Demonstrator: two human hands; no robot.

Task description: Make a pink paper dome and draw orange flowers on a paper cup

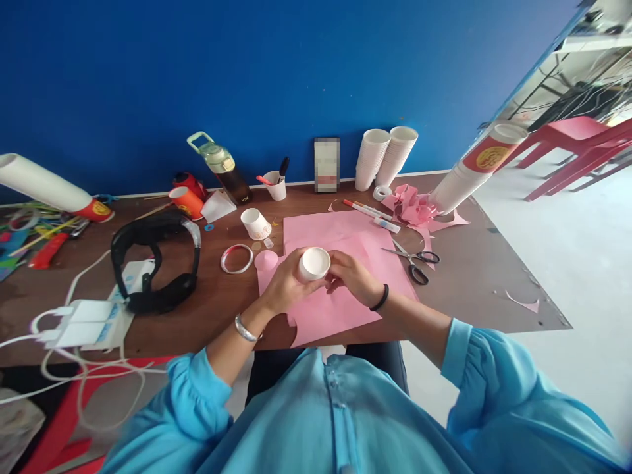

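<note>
A white paper cup [315, 263] is held above the pink paper [336, 309], its round top facing up toward me. My left hand [288, 282] wraps around the cup's left side. At the cup's right side is my right hand [349, 273], its fingers bent together near the rim; whether something thin is between them I cannot make out. Scissors [417, 263] lie partly open to the right of the pink paper. Left of my hands sits a small pink paper circle [266, 261], with a tape roll [236, 259] beside it. Another paper cup [255, 224] stands behind.
Stacked paper cups [372, 161] stand against the blue wall, near a phone [326, 164]. A water bottle [224, 170] and a cup with markers [275, 185] are at the back. A black headset [158, 263] and power strip [106, 316] with cables lie left. Pink scraps [409, 205] lie right.
</note>
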